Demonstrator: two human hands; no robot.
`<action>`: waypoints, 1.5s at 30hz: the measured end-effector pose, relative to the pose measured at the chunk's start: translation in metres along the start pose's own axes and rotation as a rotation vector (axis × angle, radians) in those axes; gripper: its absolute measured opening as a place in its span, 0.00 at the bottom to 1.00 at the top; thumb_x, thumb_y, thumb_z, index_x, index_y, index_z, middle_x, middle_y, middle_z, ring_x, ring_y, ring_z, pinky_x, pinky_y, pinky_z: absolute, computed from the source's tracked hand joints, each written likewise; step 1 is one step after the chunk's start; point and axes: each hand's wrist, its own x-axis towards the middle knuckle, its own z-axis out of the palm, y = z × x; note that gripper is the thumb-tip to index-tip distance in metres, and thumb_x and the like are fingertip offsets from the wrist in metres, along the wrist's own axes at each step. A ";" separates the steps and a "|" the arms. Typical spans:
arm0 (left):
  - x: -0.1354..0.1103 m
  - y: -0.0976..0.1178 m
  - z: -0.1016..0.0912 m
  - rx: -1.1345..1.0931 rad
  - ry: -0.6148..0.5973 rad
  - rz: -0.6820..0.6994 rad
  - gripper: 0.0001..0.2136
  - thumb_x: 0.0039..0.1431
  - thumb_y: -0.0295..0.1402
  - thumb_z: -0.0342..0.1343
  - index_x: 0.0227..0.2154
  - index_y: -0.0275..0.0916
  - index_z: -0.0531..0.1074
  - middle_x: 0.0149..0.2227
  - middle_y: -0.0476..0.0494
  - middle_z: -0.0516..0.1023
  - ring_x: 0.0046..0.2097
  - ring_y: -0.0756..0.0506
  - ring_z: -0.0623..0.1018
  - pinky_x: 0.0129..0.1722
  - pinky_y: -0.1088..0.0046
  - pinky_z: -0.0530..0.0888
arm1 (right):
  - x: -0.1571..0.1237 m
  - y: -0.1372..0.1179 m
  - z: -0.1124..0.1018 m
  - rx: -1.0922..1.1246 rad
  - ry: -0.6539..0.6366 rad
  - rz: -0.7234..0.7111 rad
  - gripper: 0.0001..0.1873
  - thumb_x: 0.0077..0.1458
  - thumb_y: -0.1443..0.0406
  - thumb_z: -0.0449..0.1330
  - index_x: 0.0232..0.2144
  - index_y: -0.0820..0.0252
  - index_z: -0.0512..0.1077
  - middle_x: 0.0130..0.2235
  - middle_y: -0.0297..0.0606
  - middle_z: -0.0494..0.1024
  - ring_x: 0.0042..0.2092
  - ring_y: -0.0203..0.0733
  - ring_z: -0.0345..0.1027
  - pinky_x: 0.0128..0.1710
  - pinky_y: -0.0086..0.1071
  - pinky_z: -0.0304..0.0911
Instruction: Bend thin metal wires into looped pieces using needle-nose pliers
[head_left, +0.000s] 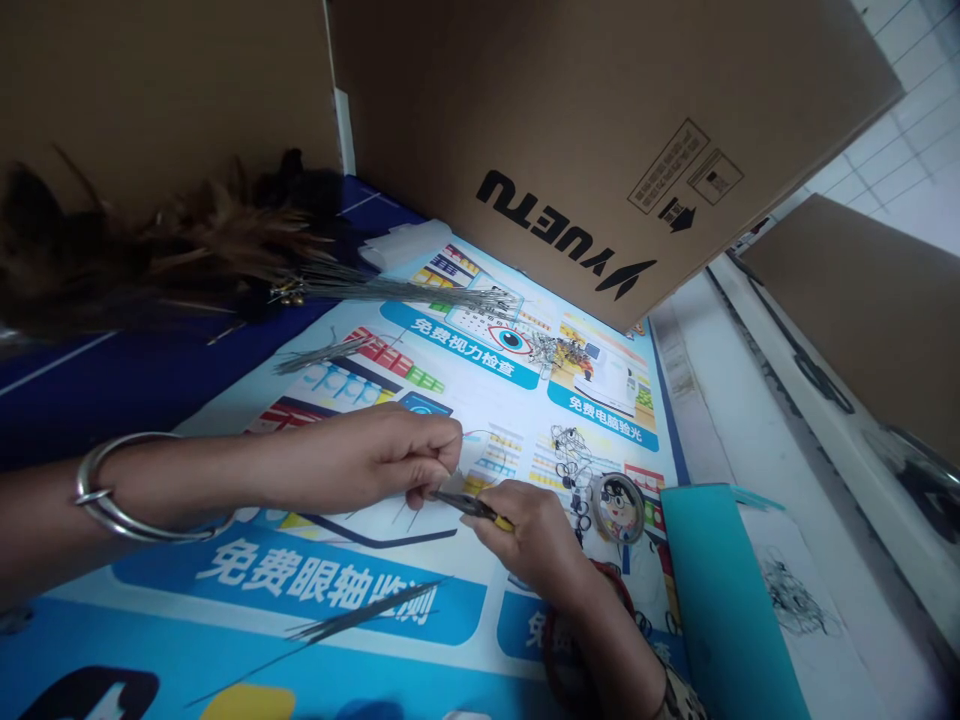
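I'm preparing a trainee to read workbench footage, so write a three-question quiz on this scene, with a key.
1. What does the right hand hold?
a) a cup
b) pliers
c) a pen

2. True or false: a silver bangle circles the left forearm.

3. Fill in: the cardboard box with large black lettering reads, upside down, "____".

Key:
1. b
2. True
3. YUETU
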 end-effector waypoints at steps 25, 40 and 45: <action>0.008 -0.021 -0.003 -0.161 -0.091 -0.068 0.08 0.63 0.36 0.50 0.29 0.41 0.65 0.27 0.50 0.78 0.32 0.46 0.77 0.34 0.74 0.69 | -0.005 0.010 0.024 -0.152 0.209 -0.064 0.13 0.60 0.54 0.60 0.36 0.59 0.74 0.36 0.39 0.75 0.39 0.41 0.67 0.38 0.32 0.62; 0.016 -0.029 0.013 -0.555 0.026 -0.296 0.12 0.59 0.43 0.55 0.28 0.39 0.68 0.25 0.48 0.79 0.28 0.45 0.81 0.26 0.75 0.71 | -0.006 -0.005 0.013 -0.727 0.515 -0.245 0.08 0.62 0.61 0.60 0.41 0.59 0.71 0.34 0.40 0.71 0.37 0.44 0.62 0.37 0.39 0.56; 0.017 -0.029 0.014 -0.575 0.026 -0.343 0.14 0.57 0.45 0.57 0.28 0.38 0.69 0.24 0.48 0.78 0.28 0.45 0.82 0.26 0.76 0.72 | -0.007 -0.006 0.012 -0.843 0.527 -0.321 0.11 0.59 0.65 0.63 0.44 0.59 0.70 0.37 0.42 0.72 0.39 0.45 0.63 0.38 0.41 0.55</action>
